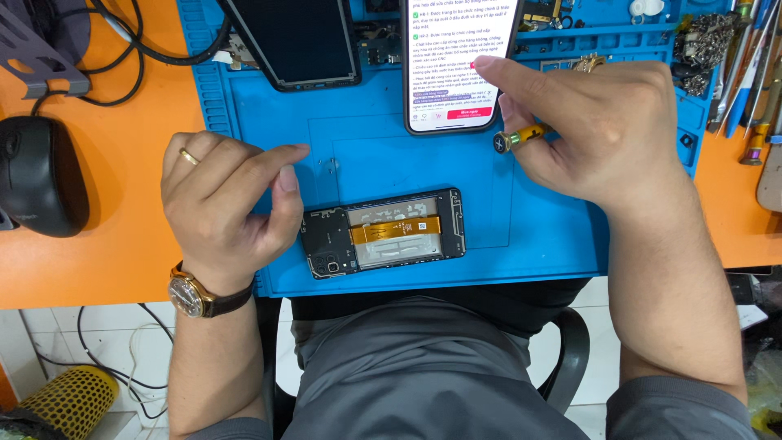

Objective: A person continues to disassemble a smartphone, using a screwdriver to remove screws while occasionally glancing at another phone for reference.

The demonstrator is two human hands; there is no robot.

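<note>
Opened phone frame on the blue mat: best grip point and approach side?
Take the opened phone frame by its two long edges, near the middle, coming straight down from above. It lies flat on the blue mat with its long axis left to right and its internals and orange flex cable facing up, so keep the fingers off the top. The left hand is nearest its left end.

Right hand [607,130] is gripping a yellow screwdriver [521,138] and poking the lit phone [456,65]; left hand [224,200] is resting beside the opened phone [383,232] on the blue mat [554,228].

Left hand [224,200] loosely curled, grip empty; right hand [599,130] grip pinched, forefinger extended.
</note>
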